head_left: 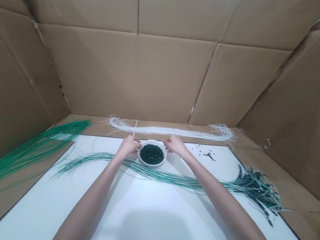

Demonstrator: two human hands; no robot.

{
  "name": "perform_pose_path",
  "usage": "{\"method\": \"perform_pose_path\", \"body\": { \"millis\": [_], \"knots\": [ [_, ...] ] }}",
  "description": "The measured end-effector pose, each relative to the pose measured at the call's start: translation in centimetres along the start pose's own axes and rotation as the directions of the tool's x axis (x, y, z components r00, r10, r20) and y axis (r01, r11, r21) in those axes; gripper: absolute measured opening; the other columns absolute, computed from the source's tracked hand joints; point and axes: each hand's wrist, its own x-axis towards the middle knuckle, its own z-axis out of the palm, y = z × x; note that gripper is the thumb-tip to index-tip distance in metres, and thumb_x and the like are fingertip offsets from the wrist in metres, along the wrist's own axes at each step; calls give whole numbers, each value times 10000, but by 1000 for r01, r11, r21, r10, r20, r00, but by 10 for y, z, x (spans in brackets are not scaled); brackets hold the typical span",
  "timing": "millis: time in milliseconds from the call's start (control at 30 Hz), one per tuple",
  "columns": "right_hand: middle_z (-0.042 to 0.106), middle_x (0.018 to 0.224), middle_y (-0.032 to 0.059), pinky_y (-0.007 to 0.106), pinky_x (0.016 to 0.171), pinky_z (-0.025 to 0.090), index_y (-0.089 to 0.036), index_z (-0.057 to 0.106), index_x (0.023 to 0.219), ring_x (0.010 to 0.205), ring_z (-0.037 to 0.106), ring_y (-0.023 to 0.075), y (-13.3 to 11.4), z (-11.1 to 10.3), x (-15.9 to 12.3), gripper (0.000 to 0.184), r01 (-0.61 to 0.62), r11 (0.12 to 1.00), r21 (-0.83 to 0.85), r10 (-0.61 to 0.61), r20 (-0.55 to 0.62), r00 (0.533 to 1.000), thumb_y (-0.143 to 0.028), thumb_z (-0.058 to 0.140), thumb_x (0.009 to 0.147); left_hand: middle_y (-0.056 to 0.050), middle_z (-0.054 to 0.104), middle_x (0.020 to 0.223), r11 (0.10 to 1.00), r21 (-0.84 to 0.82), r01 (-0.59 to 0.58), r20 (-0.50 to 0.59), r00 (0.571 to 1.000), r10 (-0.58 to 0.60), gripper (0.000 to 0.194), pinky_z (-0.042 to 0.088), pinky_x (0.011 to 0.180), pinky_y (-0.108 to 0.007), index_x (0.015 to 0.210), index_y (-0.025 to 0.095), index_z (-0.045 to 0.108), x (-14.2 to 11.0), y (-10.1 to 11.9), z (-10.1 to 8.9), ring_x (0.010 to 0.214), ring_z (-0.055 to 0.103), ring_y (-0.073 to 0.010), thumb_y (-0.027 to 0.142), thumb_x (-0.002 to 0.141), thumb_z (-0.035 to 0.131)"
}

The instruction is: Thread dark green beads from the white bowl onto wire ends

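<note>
A white bowl (151,165) full of small dark green beads (152,154) stands at the far part of the white board. My left hand (129,146) is closed at its left rim, with the fingertips against the side. At the upper right of the rim, my right hand (174,144) has its fingers pinched at the edge. Just in front of the bowl a long bundle of green strands (175,179) runs across the board, passing beneath my forearms. Its right end carries many dark strung beads (257,188).
Loose dark beads (210,155) lie scattered right of my right hand. Behind the bowl stretches a bundle of white strands (170,132). Loose green strands (29,150) lie at the left. Cardboard walls (142,74) enclose the white board (146,220) at the back and sides.
</note>
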Motion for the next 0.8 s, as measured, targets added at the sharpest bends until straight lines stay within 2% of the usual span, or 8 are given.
{"method": "perform_pose_path", "body": {
  "millis": [100,200,300,400,533,667,733,800],
  "knots": [
    [638,885,144,280,742,430,-93,626,848,868,589,208,-19,1,38,283,84,987,-135,-87,-16,996,-300,435,821,-51,650,618,993,-98,58,65,997,-52,323,450,493,-196,906,117,597,6,-6,-13,492,582,-125,276,625,594],
    [561,1038,84,342,796,436,-136,542,1011,921,544,166,-41,15,72,269,226,947,-227,-221,47,974,-317,456,831,-71,659,685,981,-171,94,25,996,-91,312,435,466,-197,883,126,587,13,-19,-26,449,550,-104,367,695,523],
    [515,1080,73,377,791,447,-142,493,1069,931,526,166,-53,32,96,288,318,897,-307,-305,90,948,-302,461,832,-62,653,660,966,-226,124,-36,990,-135,259,411,449,-196,804,133,592,19,-37,-38,429,531,-102,357,687,534],
    [520,1069,82,372,791,446,-125,499,1061,931,527,171,-54,40,110,292,362,859,-363,-349,104,932,-296,472,826,-36,628,576,944,-302,134,-74,984,-163,183,397,456,-191,716,135,596,25,-53,-50,429,523,-101,307,658,572],
    [564,999,112,364,812,412,-94,556,954,934,535,187,-50,38,117,242,371,842,-392,-373,74,925,-279,456,834,-13,613,581,872,-478,105,-94,981,-170,95,416,501,-181,719,132,591,35,-61,-56,449,518,-75,207,669,560],
    [596,945,196,293,772,367,-87,598,845,948,544,236,-50,30,108,255,393,845,-362,-417,12,909,-201,370,853,-61,634,705,719,-682,132,5,984,-176,107,474,590,-210,766,115,573,50,-48,-40,547,578,-95,201,716,531],
    [613,944,151,252,728,361,-121,581,896,910,560,206,-49,28,99,250,439,837,-326,-461,9,887,-198,347,857,-98,634,746,624,-763,168,66,981,-183,154,493,620,-240,761,105,558,59,-37,-29,607,604,-125,253,751,518],
    [634,895,97,209,684,353,-153,572,907,843,575,166,-46,25,90,221,492,822,-285,-505,32,862,-192,362,848,-108,628,781,525,-833,174,80,977,-196,173,497,640,-238,769,111,540,68,-25,-21,663,614,-130,275,786,488]
  ]
}}
